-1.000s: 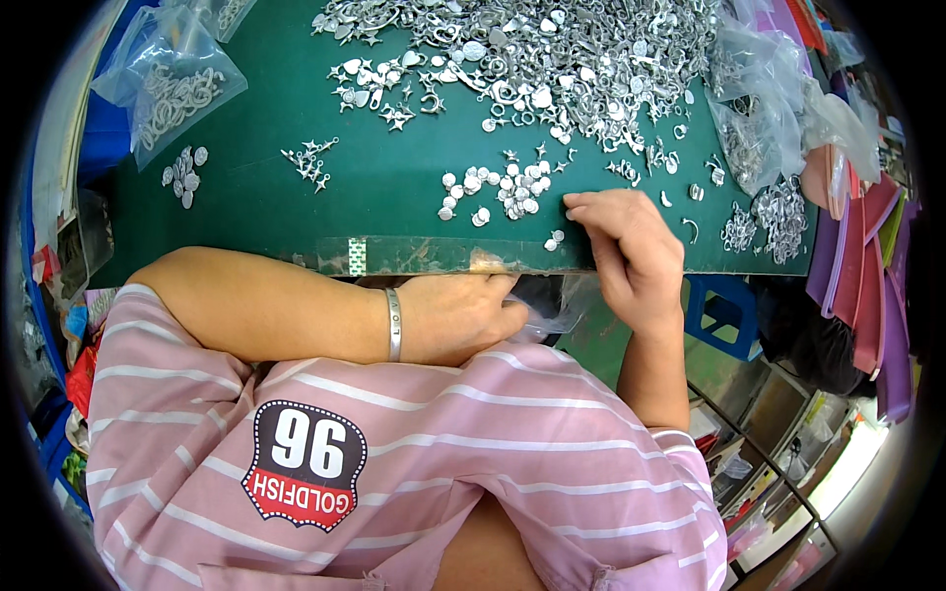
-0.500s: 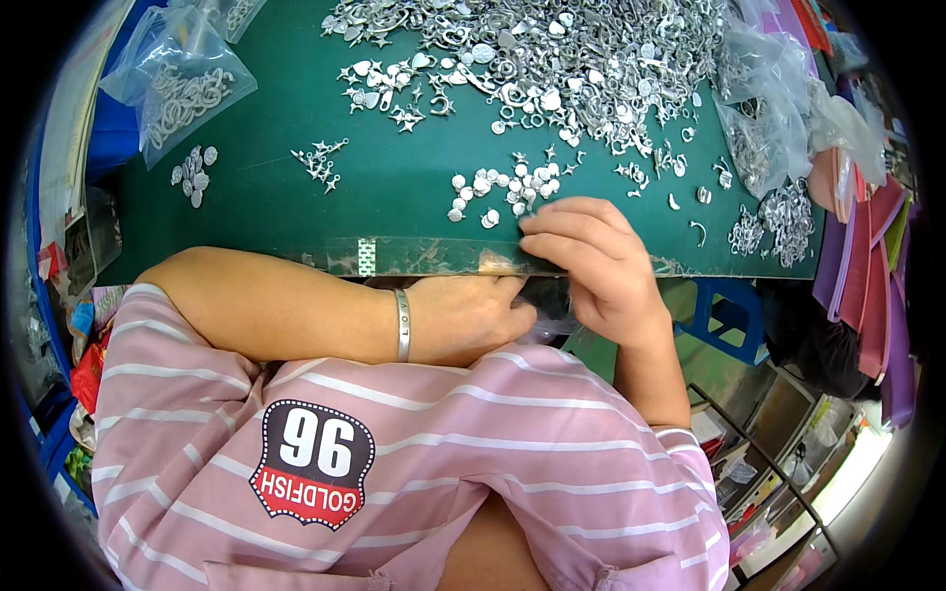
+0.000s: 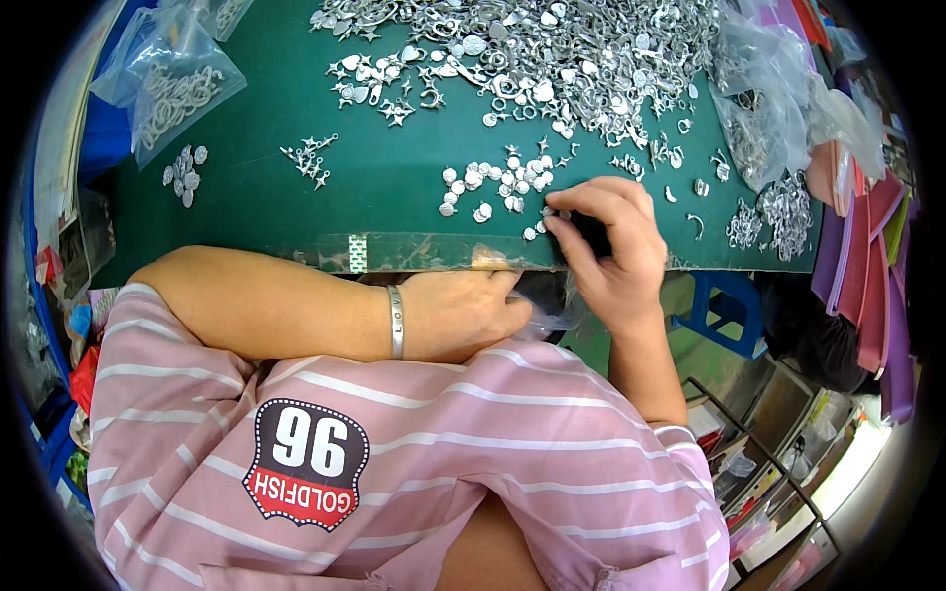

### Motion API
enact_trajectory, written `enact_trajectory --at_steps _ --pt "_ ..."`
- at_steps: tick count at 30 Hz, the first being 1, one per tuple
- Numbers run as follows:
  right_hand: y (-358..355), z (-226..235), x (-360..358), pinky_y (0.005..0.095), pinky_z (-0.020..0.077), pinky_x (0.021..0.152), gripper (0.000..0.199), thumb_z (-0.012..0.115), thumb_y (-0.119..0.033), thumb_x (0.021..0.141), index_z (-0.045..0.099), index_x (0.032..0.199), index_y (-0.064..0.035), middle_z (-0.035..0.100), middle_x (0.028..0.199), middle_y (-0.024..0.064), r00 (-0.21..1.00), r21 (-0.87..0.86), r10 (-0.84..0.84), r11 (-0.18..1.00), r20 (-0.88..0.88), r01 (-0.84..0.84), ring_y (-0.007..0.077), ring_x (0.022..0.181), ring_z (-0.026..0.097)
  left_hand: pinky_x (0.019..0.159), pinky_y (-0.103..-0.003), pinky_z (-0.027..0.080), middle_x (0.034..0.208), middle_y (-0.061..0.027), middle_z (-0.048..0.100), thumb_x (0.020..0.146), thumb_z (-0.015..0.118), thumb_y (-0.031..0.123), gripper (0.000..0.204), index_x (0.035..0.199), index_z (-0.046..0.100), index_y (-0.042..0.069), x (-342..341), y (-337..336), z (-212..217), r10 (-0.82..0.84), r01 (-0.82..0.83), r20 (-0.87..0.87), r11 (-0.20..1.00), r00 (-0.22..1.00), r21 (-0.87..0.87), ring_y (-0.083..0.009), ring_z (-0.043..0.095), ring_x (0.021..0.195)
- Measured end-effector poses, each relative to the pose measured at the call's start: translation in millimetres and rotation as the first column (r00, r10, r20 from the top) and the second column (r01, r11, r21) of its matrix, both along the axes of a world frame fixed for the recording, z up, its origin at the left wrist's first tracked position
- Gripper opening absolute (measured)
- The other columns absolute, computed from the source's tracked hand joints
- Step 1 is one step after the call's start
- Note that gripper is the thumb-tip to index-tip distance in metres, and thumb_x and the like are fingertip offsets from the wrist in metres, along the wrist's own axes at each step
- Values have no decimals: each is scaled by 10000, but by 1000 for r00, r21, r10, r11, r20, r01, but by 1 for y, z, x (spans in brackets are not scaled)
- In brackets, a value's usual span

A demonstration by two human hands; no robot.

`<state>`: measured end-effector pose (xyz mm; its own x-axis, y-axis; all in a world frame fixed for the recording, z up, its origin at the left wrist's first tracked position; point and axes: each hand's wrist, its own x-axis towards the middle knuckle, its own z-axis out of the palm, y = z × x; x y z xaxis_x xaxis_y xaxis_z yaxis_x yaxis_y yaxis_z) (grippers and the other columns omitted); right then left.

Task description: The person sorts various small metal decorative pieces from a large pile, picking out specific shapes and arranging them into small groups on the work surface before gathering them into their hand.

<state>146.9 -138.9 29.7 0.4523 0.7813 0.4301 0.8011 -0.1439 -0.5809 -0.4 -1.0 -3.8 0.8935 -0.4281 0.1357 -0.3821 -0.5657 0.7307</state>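
My right hand [image 3: 611, 251] rests at the near edge of the green table [image 3: 394, 202], fingertips pinching small silver metal charms beside a little cluster of round charms [image 3: 498, 182]. My left hand [image 3: 463, 310], with a metal bangle on its wrist, sits just below the table edge and holds a clear plastic bag [image 3: 552, 310] against the rim. A big heap of mixed silver charms [image 3: 552, 59] covers the far middle of the table.
Clear bags of metal parts lie at the far left [image 3: 172, 89] and far right [image 3: 759, 118]. Small groups of charms sit at the left [image 3: 182, 172] and centre-left [image 3: 310, 158]. Purple and red sheets [image 3: 877, 286] stack at the right; a blue stool [image 3: 724, 310] stands below the table.
My right hand has slid from the table rim forward onto the mat toward the round charms, fingers now pinching there. My left hand has stayed below the edge with the bag.
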Motion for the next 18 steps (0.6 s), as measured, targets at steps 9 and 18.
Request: enact_trajectory --at_steps 9,18 --pt "-21 6 9 346 444 710 260 705 81 638 653 858 -47 672 829 50 978 10 208 978 12 -208 242 755 619 669 -397 539 882 -239 575 808 583 129 153 851 546 -12 0 0 -1 -13 13 -37 1000 999 -18 -351 651 759" --pt "-8 0 9 339 459 705 221 729 69 695 634 856 -49 680 842 65 998 -24 -3 1000 -67 1 241 765 622 691 -397 540 887 -234 578 805 589 147 160 855 561 -2 2 2 3 -38 38 -40 999 998 13 -358 651 779"
